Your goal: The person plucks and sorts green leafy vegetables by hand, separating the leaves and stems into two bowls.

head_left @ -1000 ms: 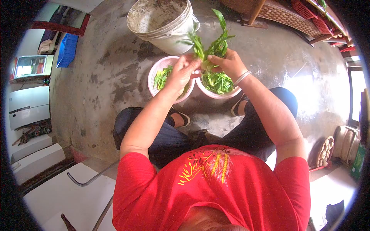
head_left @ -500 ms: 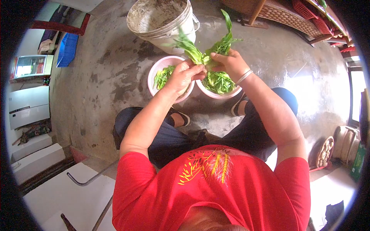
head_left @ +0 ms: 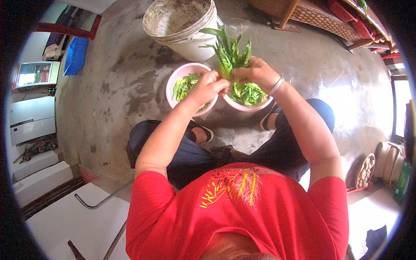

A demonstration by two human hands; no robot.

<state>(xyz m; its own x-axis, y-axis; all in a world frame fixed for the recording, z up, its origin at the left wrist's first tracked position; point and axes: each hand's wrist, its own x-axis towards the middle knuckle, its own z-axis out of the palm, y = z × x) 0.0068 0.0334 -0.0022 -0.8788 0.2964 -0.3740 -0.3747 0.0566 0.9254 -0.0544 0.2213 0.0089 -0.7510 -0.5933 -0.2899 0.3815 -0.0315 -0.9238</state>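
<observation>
A bunch of leafy greens [head_left: 226, 54] stands with its leaves pointing away from me, above the gap between two pink baskets. My left hand [head_left: 209, 89] is closed around the root end of the bunch. My right hand [head_left: 256, 74], with a white band at the wrist, pinches the leaves from the right side. Below my left hand sits the left pink basket [head_left: 170, 86], holding loose green leaves [head_left: 185, 86]. The right pink basket [head_left: 248, 108], under my right hand, holds more cut or torn greens [head_left: 247, 93]; its far rim is hidden.
A dirty white bucket [head_left: 193, 45] stands on the concrete floor [head_left: 117, 95] beyond the baskets. Woven furniture [head_left: 323, 18] is at the top right, and a blue container [head_left: 76, 55] at the upper left. My feet and knees flank the baskets.
The greens, spread to both sides before, are now together in one upright bunch. My right hand has shifted slightly left and down, and my left hand remains near the root end.
</observation>
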